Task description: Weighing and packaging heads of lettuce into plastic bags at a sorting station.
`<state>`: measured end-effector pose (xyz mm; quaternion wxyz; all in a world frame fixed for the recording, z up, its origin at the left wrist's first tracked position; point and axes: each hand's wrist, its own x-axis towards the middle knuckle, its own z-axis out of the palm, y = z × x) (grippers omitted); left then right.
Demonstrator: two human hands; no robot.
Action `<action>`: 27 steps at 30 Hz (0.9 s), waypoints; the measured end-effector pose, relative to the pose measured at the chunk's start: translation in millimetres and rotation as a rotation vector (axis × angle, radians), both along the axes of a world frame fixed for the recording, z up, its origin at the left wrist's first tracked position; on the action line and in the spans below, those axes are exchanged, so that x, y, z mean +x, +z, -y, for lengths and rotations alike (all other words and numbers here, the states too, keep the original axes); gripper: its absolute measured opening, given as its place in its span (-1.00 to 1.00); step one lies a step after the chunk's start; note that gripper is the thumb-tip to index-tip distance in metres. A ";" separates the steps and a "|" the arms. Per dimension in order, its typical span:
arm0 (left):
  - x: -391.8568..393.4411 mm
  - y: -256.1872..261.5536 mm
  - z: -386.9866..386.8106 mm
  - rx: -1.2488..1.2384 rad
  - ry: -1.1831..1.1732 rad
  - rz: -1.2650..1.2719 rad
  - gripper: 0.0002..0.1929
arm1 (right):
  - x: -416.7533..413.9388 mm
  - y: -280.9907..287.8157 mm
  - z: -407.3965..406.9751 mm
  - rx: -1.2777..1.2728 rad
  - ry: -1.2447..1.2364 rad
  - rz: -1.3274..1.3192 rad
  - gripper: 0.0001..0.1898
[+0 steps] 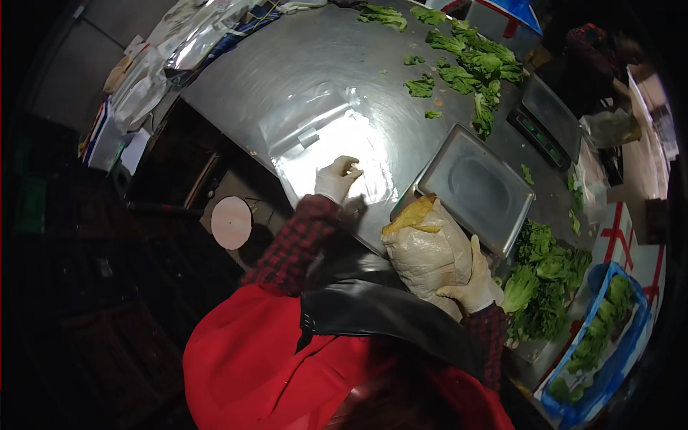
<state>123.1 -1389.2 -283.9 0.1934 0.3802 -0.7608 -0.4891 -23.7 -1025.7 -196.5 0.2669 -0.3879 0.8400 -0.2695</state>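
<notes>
My left hand (337,178), in a pale glove, is over a stack of clear plastic bags (301,121) lying on the steel table. Its fingers are curled, the thumb close to the index finger. Glare hides whether they pinch the plastic. At the table's near edge, my right hand (475,285), also gloved, holds the side of a bulging off-white sack (427,252). A yellow lining shows at the sack's folded top, and its contents are hidden. Just beyond the sack stands a weighing scale with a steel pan (478,183).
Loose green lettuce leaves (478,62) are spread over the far right of the table (258,70). More leafy lettuce (548,269) is heaped at right, near a blue-lined box (596,344) of greens. A second scale (551,123) stands near another person (591,64). A round stool (231,222) is at left.
</notes>
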 end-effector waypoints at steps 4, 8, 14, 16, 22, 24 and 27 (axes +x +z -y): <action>33.2 -50.9 54.7 -0.186 -0.158 0.441 -0.82 | 37.8 -25.9 21.0 -0.136 -0.151 0.225 0.50; 43.4 -65.2 67.9 -0.194 -0.244 0.454 -0.83 | 73.9 -46.5 39.1 -0.337 -0.367 0.443 0.51; 51.2 -71.1 82.1 -0.206 -0.454 0.500 -0.75 | 93.3 -70.7 84.2 -0.464 -0.373 0.618 0.46; 52.3 -75.5 83.8 -0.282 -0.436 0.484 -0.74 | 91.4 -76.6 103.6 -0.430 -0.366 0.560 0.46; 47.8 -76.4 88.5 -0.304 -0.405 0.460 -0.74 | 92.6 -74.9 152.3 -0.084 -0.228 0.256 0.32; 47.5 -70.0 90.8 -0.206 -0.343 0.246 -0.78 | 97.8 -67.0 160.7 -0.004 -0.219 0.191 0.31; 49.6 -57.3 90.0 -0.188 -0.382 0.105 -0.80 | 108.1 -52.6 169.9 0.023 -0.274 0.156 0.30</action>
